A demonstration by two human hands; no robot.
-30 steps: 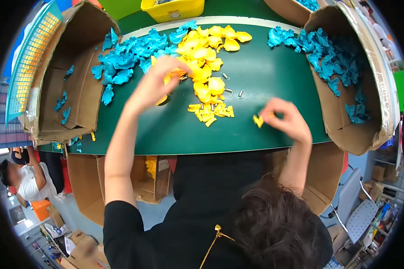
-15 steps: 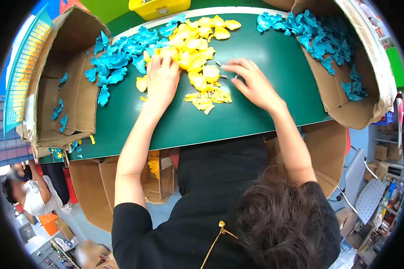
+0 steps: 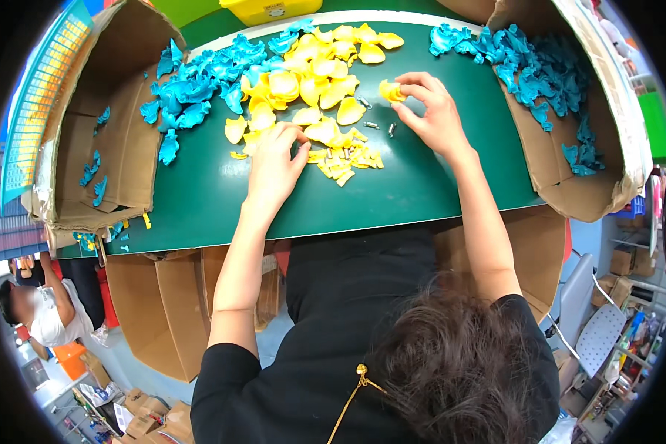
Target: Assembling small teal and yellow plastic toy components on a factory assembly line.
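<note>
My left hand (image 3: 274, 159) lies on the green table (image 3: 392, 192) with its fingers spread over yellow plastic shells (image 3: 311, 89) at the near edge of the pile. My right hand (image 3: 429, 111) pinches one yellow shell (image 3: 389, 90) between thumb and fingers, just right of the pile. A small heap of yellow bits (image 3: 344, 159) sits between my hands. Small metal parts (image 3: 377, 126) lie near the right hand. Blue plastic shells (image 3: 200, 81) are heaped left of the yellow ones.
An open cardboard box (image 3: 118, 148) at the left holds a few blue shells. Another box (image 3: 570, 96) at the right holds several more. A yellow bin (image 3: 274, 9) stands at the far edge. A person (image 3: 41, 311) sits at lower left.
My left hand has drawn back from the pile's middle to its near edge. My right hand moved up from the front of the table and now holds a yellow shell beside the pile.
</note>
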